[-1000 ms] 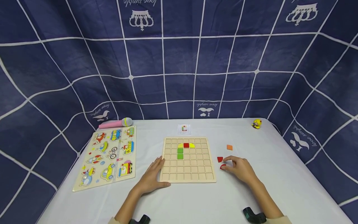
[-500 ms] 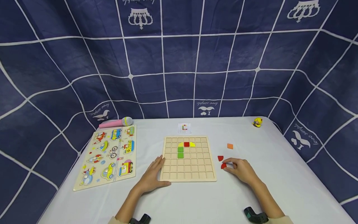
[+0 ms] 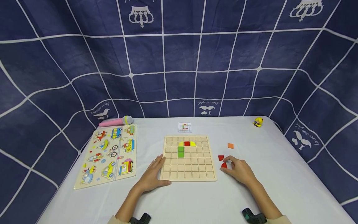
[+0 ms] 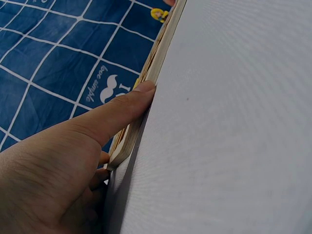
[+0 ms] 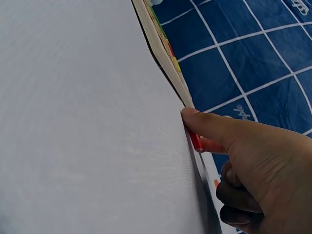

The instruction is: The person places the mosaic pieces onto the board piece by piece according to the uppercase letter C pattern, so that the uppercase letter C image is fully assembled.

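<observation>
A wooden grid board (image 3: 198, 169) lies on the table, with two green squares (image 3: 181, 151), a red square (image 3: 187, 143) and two yellow quarter-round pieces (image 3: 193, 143) in its cells. My left hand (image 3: 151, 175) rests at the board's near left corner, thumb on the near edge and fairly straight fingers along the left side. Right of the board, my right hand (image 3: 241, 170) has thumb and index finger at opposite sides of a red quarter-round piece (image 3: 224, 165), pinching it on the table; the right wrist view shows its red edge (image 5: 196, 140) between them. Another red piece (image 3: 221, 158) lies just beyond.
An orange square (image 3: 230, 146) lies farther back on the right. Behind the board is a small pattern card (image 3: 185, 127). A vehicle puzzle board (image 3: 107, 155) and a pink toy microphone (image 3: 116, 121) are at left; a yellow figurine (image 3: 258, 122) stands far right.
The red piece at my right fingertips, largely covered a second ago, has turned and shows more of its face. My left hand and the board stay in place.
</observation>
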The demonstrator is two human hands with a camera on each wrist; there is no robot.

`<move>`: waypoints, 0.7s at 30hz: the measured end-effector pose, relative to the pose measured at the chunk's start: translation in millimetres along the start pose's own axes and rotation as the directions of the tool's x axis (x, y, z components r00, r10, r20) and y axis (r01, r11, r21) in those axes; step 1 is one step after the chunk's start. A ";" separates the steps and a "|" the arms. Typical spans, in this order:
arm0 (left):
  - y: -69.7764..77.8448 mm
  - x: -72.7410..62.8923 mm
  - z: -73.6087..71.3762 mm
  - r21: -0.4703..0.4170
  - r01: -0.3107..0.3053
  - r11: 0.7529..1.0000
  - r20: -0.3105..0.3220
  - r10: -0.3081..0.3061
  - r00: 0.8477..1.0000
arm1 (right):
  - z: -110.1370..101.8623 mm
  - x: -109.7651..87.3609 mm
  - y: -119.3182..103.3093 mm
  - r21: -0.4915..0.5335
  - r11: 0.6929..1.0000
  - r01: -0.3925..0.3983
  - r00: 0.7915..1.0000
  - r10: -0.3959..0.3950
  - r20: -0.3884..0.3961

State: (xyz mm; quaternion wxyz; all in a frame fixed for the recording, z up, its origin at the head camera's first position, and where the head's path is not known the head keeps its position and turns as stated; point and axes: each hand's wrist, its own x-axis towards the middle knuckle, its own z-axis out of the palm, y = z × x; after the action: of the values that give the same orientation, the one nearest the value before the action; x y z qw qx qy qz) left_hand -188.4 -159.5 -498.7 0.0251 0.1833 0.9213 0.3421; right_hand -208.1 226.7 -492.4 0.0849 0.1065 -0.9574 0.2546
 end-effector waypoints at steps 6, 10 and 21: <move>1.1 0.2 -1.0 -0.008 0.004 1.000 0.000 -0.004 1.000 | -4.3 -1.6 1.7 0.000 1.000 -0.025 1.000 0.025 -0.013; 1.0 -0.1 -0.8 -0.006 0.003 1.000 0.000 -0.003 1.000 | -3.7 -1.2 2.4 0.012 0.999 -0.032 0.999 0.032 -0.007; 2.0 -0.9 -0.8 -0.008 0.004 1.000 0.000 -0.004 1.000 | 0.9 -1.5 -1.1 0.066 0.998 0.000 1.000 -0.002 0.028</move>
State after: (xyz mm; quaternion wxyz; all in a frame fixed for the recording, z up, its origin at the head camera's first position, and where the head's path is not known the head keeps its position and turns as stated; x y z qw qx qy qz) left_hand -187.0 -159.0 -496.9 0.0264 0.1816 0.9202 0.3457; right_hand -206.5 225.5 -493.0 0.0680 0.1134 -0.9495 0.2847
